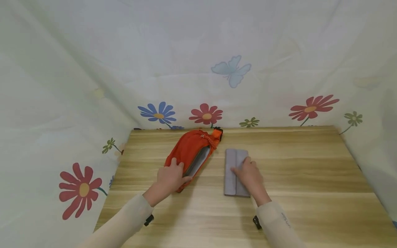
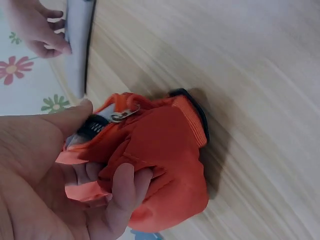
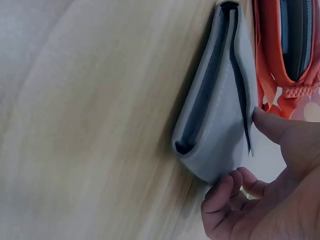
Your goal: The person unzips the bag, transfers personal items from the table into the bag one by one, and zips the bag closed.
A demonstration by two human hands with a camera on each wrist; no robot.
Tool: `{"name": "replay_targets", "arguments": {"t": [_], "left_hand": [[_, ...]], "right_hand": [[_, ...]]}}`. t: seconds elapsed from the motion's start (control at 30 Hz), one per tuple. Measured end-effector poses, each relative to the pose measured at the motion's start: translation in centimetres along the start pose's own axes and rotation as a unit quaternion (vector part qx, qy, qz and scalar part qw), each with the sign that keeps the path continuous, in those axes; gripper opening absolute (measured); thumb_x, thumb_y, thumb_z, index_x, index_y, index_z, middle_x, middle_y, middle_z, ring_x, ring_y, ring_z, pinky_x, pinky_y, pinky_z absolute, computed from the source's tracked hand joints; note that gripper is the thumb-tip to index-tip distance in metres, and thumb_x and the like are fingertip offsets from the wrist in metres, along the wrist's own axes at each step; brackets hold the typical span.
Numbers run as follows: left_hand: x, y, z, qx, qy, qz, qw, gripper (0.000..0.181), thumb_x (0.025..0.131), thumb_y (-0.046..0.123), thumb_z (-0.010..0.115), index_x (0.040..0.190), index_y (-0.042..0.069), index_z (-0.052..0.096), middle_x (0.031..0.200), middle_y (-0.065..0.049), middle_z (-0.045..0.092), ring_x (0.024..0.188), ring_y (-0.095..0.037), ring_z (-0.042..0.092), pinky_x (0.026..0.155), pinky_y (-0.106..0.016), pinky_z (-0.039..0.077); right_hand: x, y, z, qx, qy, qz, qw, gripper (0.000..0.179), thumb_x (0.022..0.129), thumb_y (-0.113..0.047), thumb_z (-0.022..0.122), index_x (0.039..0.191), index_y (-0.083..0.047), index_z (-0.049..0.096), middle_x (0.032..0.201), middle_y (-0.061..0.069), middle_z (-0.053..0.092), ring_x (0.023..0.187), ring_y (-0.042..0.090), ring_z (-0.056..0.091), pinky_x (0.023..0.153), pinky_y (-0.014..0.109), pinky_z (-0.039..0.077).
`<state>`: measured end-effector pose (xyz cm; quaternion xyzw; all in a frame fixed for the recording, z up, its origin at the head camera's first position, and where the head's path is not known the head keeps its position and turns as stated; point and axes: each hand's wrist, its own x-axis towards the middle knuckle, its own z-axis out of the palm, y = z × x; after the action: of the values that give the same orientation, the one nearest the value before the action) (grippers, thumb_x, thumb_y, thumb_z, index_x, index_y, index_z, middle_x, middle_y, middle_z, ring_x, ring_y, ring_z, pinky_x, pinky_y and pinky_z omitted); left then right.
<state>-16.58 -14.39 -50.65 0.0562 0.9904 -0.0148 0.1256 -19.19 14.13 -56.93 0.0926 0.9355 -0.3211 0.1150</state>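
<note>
An orange-red waist bag lies on the table's left half with its zipped mouth gaping and a grey lining showing. My left hand grips its near end, the thumb at the edge of the mouth and the fingers curled against the fabric in the left wrist view. To the right lies a flat grey wallet with a folded flap. My right hand holds it by its right side. In the right wrist view the thumb presses on the flap, while the fingers bend around the lower edge.
The wood-grain table ends at a pale cloth backdrop printed with flowers and a butterfly, which also runs down both sides. A black buckle sits at the bag's far end, near the table's back edge.
</note>
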Motion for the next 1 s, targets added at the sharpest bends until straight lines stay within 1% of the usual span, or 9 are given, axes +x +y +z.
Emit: {"name": "replay_targets", "arguments": {"t": [0.13,0.23,0.37,0.43,0.5,0.63,0.77,0.9,1.0], "left_hand": [[-0.6,0.4,0.0,-0.014,0.024,0.008,0.9996,0.053,0.086,0.049,0.078,0.117,0.008,0.063,0.105,-0.014,0.049,0.055,-0.03,0.055,0.053,-0.047,0.05],[-1.2,1.0,0.7,0.007,0.083,0.027,0.9962,0.039,0.084,0.037,0.08,0.104,0.009,0.062,0.103,-0.014,0.048,0.049,-0.028,0.053,0.048,-0.046,0.048],[-1.8,1.5,2.4,0.053,0.187,0.054,0.9795,0.026,0.079,0.021,0.08,0.084,0.009,0.058,0.093,-0.011,0.047,0.042,-0.023,0.045,0.041,-0.04,0.042],[-2.0,1.4,2.8,0.057,0.209,0.058,0.9745,0.026,0.077,0.02,0.08,0.081,0.009,0.057,0.091,-0.011,0.047,0.04,-0.022,0.043,0.041,-0.039,0.042],[-2.1,1.3,2.6,0.046,0.198,0.057,0.9776,0.027,0.078,0.024,0.081,0.085,0.008,0.06,0.091,-0.011,0.048,0.042,-0.023,0.047,0.042,-0.04,0.045],[-1.9,0.9,1.2,0.013,0.104,0.04,0.9937,0.032,0.087,0.035,0.076,0.099,0.009,0.062,0.096,-0.011,0.048,0.049,-0.027,0.052,0.045,-0.045,0.049],[-1.2,0.6,-1.0,0.015,0.039,0.042,0.9982,0.037,0.096,0.043,0.065,0.109,0.008,0.063,0.094,-0.011,0.056,0.058,-0.03,0.059,0.051,-0.047,0.052],[-0.1,0.7,-3.8,-0.005,0.041,0.053,0.9977,0.034,0.099,0.039,0.063,0.11,0.006,0.06,0.087,-0.01,0.06,0.065,-0.028,0.061,0.054,-0.044,0.053],[1.2,1.3,-5.5,-0.021,0.073,0.08,0.9939,0.027,0.099,0.032,0.063,0.105,0.006,0.059,0.087,-0.01,0.06,0.07,-0.027,0.06,0.06,-0.043,0.054]], "right_hand": [[0.4,-0.5,0.0,0.015,-0.001,0.001,0.9999,0.056,0.091,-0.039,0.074,0.118,0.002,0.048,0.107,0.024,0.051,0.082,0.034,0.056,0.06,0.043,0.044],[0.6,-0.1,0.1,0.039,0.005,-0.005,0.9992,0.05,0.09,-0.04,0.075,0.113,-0.002,0.052,0.109,0.024,0.051,0.083,0.034,0.055,0.063,0.043,0.044],[0.4,0.8,0.4,0.048,0.012,-0.018,0.9986,0.048,0.091,-0.043,0.074,0.112,-0.005,0.054,0.111,0.023,0.052,0.084,0.031,0.054,0.065,0.043,0.044],[0.1,1.0,0.6,0.041,0.015,-0.02,0.9989,0.048,0.092,-0.044,0.073,0.113,-0.005,0.054,0.111,0.023,0.051,0.081,0.031,0.054,0.063,0.042,0.044],[-0.2,1.1,0.6,0.031,0.017,-0.022,0.9991,0.047,0.093,-0.044,0.071,0.114,-0.005,0.055,0.111,0.023,0.051,0.079,0.031,0.054,0.062,0.042,0.044],[-0.5,0.9,-0.3,0.011,0.006,-0.032,0.9994,0.041,0.095,-0.038,0.069,0.114,-0.004,0.057,0.109,0.024,0.055,0.079,0.031,0.056,0.063,0.044,0.045],[0.0,0.4,-1.7,-0.014,-0.008,-0.078,0.9968,0.029,0.095,-0.024,0.066,0.109,0.001,0.063,0.101,0.021,0.065,0.08,0.03,0.061,0.069,0.046,0.051],[1.8,-0.9,-3.1,-0.041,-0.008,-0.149,0.9879,0.021,0.096,-0.015,0.062,0.107,0.002,0.066,0.095,0.015,0.069,0.082,0.027,0.064,0.072,0.045,0.054],[3.4,-2.2,-4.1,-0.049,-0.008,-0.203,0.978,0.017,0.097,-0.011,0.062,0.108,0.0,0.067,0.095,0.013,0.069,0.084,0.026,0.065,0.074,0.044,0.054]]}}
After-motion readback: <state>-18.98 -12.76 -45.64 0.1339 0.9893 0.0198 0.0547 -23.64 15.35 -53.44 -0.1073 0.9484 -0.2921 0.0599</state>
